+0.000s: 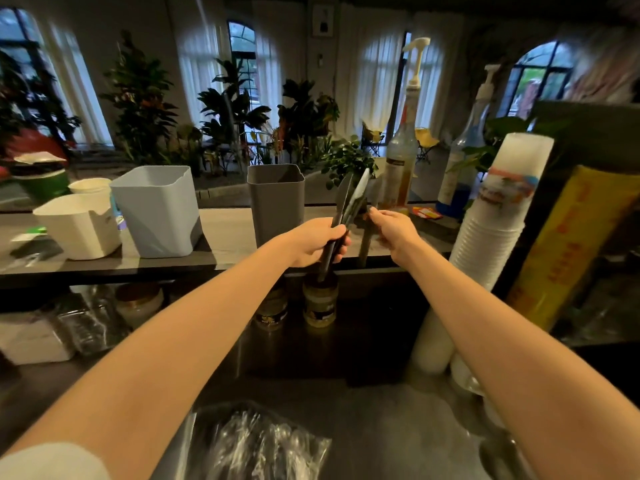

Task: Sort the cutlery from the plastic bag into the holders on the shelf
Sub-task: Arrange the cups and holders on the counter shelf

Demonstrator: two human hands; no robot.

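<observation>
My left hand [317, 240] grips a bundle of dark plastic cutlery [348, 202] upright in front of the shelf [225, 226], just right of the dark grey holder [275, 202]. My right hand [391, 230] pinches one dark piece [365, 242] that hangs down beside the bundle. A light blue holder [159, 209] and a white holder [81, 226] stand further left on the shelf. The clear plastic bag [263, 445] with more cutlery lies on the counter below me.
Two syrup pump bottles [403, 147] stand right of my hands, next to a tall stack of white cups [498, 216] and a yellow box [568, 244]. Jars [320, 301] sit under the shelf. Paper cups [93, 188] and a green cup are at the far left.
</observation>
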